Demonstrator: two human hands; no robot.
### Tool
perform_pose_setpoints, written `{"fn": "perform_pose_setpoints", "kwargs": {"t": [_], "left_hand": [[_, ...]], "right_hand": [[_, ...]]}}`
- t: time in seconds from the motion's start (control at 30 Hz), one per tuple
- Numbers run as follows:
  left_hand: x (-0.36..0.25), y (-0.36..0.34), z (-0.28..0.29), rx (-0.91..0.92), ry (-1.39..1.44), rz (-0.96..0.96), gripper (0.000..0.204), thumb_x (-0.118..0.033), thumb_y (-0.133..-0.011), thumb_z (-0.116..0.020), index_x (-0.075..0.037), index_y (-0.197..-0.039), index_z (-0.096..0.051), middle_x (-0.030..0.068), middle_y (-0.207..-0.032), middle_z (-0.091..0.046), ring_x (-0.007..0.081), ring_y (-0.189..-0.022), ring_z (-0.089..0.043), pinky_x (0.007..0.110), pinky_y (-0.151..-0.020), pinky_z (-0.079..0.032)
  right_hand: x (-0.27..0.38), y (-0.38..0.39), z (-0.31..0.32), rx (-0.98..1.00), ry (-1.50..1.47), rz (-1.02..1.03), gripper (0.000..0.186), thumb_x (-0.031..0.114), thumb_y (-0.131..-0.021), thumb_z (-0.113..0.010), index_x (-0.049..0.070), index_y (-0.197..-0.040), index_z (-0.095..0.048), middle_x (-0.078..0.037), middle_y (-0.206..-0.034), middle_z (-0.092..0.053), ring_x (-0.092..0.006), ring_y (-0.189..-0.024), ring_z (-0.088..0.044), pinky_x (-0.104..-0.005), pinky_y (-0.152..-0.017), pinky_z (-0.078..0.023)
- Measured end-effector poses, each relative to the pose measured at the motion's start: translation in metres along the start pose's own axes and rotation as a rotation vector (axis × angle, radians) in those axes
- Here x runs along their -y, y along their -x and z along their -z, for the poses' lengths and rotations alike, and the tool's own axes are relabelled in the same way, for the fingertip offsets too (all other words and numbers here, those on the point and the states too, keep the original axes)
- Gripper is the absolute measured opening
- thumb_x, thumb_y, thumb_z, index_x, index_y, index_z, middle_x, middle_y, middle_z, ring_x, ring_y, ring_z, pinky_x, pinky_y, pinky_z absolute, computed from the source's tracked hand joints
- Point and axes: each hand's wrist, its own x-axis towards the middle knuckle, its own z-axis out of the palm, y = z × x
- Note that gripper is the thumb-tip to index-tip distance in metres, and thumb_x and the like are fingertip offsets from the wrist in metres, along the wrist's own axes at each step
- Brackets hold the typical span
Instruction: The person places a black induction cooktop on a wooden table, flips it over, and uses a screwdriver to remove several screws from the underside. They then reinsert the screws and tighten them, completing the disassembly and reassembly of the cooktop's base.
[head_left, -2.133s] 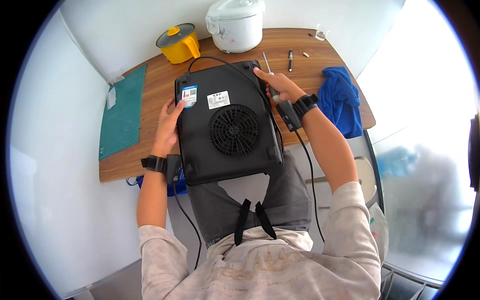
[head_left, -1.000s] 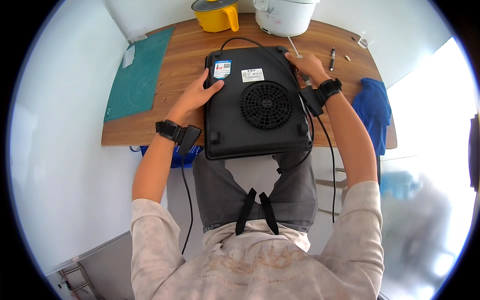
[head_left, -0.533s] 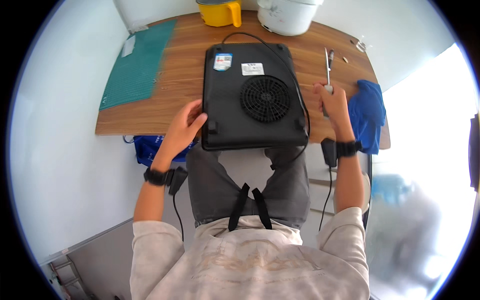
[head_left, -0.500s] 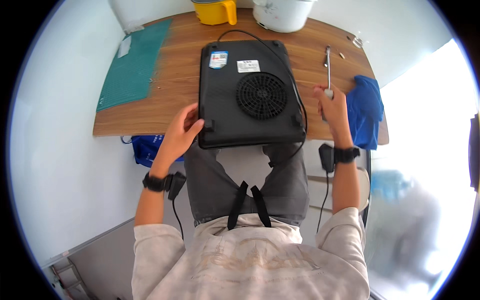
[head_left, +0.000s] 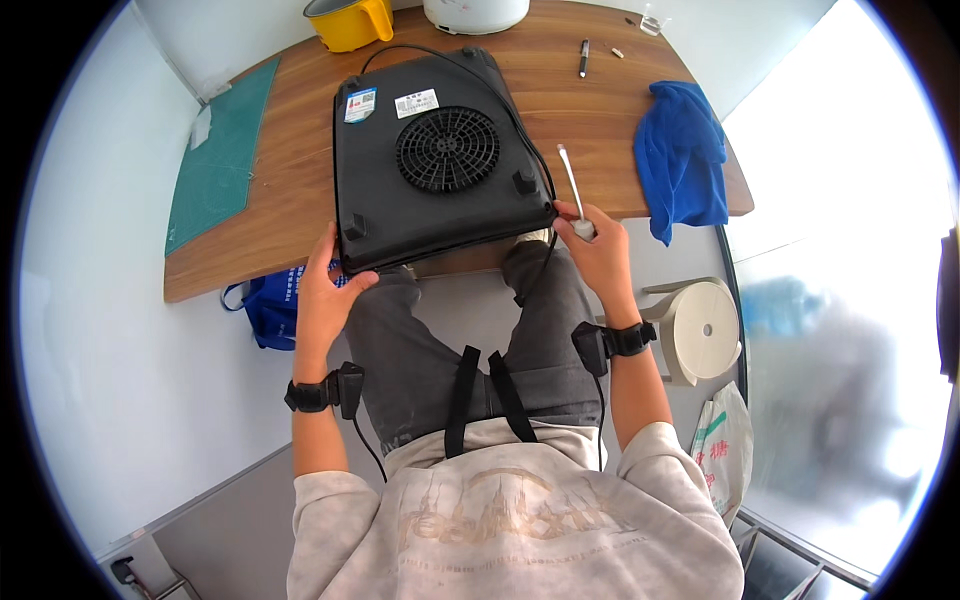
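Note:
A black flat appliance [head_left: 380,180] lies upside down on the wooden table at its front edge, showing a round fan grille [head_left: 446,148], two labels and rubber feet. Its black cord [head_left: 432,52] runs over the top and down the right side. My left hand [head_left: 328,280] grips the front left corner, fingers along the side and thumb at the front. My right hand [head_left: 598,255] is closed round the pale handle of a screwdriver [head_left: 568,175], shaft pointing up, with fingertips at the appliance's front right corner.
A green mat [head_left: 220,150] lies left, a yellow pot [head_left: 345,25] and white cooker [head_left: 475,15] behind. A pen [head_left: 584,58], small glass [head_left: 652,22] and blue cloth [head_left: 680,150] are right. Below are a blue bag [head_left: 270,315], round stool [head_left: 700,330] and pale bag [head_left: 720,445].
My right hand has come down and left with the screwdriver to the appliance's front right corner. My left hand has closed on the front left corner. The appliance has turned slightly and the view has shifted.

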Motion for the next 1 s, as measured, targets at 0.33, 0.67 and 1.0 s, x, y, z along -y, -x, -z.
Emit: {"fn": "perform_pose_setpoints", "kwargs": {"t": [0.33,0.67,1.0], "left_hand": [[-0.007,0.007,-0.009,-0.08,0.028,-0.034,0.084,-0.02,-0.08,-0.086,-0.001,-0.15,-0.044,0.0142,-0.143,-0.057,0.0169,-0.119,-0.06,0.033,-0.099,-0.054],[0.003,0.014,-0.01,-0.187,-0.301,-0.159,0.076,-0.035,-0.081,-0.082,0.001,-0.142,-0.053,0.0163,-0.143,-0.057,0.0234,-0.119,-0.062,0.033,-0.092,-0.055],[0.002,0.0,-0.014,-0.191,-0.708,-0.309,0.062,-0.038,-0.093,-0.067,0.003,-0.138,-0.055,0.0156,-0.138,-0.056,0.0356,-0.125,-0.05,0.042,-0.106,-0.043]], "right_hand": [[-0.008,0.006,-0.002,0.012,0.15,0.254,0.029,0.009,-0.084,-0.077,0.002,-0.112,-0.073,-0.011,-0.087,-0.068,-0.0276,-0.073,-0.064,-0.0334,-0.07,-0.051],[0.002,0.018,-0.026,-0.122,0.239,0.262,0.047,0.003,-0.085,-0.072,0.01,-0.131,-0.065,-0.01,-0.091,-0.065,-0.027,-0.076,-0.065,-0.0362,-0.069,-0.052],[-0.008,0.003,-0.023,-0.042,0.366,0.216,0.048,0.012,-0.088,-0.073,0.015,-0.135,-0.063,-0.019,-0.084,-0.07,-0.0357,-0.07,-0.066,-0.0381,-0.067,-0.052]]}}
